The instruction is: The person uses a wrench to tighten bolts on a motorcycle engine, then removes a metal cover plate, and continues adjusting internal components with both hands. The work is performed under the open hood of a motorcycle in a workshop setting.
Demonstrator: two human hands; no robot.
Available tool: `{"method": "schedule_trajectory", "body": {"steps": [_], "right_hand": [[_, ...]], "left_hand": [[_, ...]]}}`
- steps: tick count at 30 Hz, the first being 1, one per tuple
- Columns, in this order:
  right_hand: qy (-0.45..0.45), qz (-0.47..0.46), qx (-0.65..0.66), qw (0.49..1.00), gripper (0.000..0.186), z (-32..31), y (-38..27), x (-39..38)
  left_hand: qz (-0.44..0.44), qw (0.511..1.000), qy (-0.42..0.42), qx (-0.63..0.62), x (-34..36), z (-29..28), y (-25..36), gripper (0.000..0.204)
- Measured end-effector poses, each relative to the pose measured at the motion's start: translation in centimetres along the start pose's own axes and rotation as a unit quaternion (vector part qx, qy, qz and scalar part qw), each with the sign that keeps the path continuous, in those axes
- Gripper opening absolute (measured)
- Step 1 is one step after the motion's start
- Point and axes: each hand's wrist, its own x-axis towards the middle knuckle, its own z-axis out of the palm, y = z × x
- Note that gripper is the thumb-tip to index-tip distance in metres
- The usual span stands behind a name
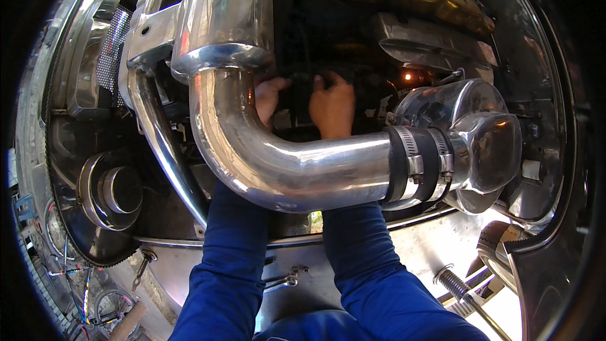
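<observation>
Both hands reach past the big shiny bent pipe [278, 164] into the dark far space. The left hand [270, 98] and right hand [332, 104] seem to grip a black part [309, 79] there.

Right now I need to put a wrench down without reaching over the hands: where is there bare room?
Bare metal shows on the flat panel between the right sleeve and the coil spring. It is crowded behind the polished pipe, where the left hand and right hand work.

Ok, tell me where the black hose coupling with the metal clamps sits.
In the head view, the black coupling sits right of centre, joining the shiny bent pipe to the polished metal housing, just right of the right hand.
</observation>
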Motion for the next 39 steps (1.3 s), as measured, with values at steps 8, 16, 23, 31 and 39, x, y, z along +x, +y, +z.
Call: {"method": "schedule_trajectory", "body": {"steps": [8, 16, 23, 31, 39], "right_hand": [[-0.002, 0.007, 0.003, 1.0, 0.027, -0.1, -0.1, 0.0], [-0.002, 0.012, -0.002, 1.0, 0.027, -0.3, -0.5, -0.2], [-0.002, 0.008, 0.003, 1.0, 0.03, -0.2, -0.4, 0.0], [0.024, 0.038, -0.028, 0.999, 0.035, 0.8, 0.4, 0.2], [-0.03, -0.223, -0.165, 0.96, 0.042, 0.4, 5.3, -2.3]], "left_hand": [[0.041, 0.993, 0.051, 0.095, 0.0, 0.4, -0.4, 0.044], [0.057, 0.993, 0.042, 0.089, 0.2, 0.2, -0.8, 0.042], [0.033, 0.987, 0.069, 0.138, -0.2, 0.9, -0.5, 0.047], [0.072, 0.974, -0.026, -0.211, -8.7, -4.1, 2.0, 0.039], [-0.021, 0.919, 0.057, -0.388, -28.6, -8.4, 10.7, 0.034]]}}
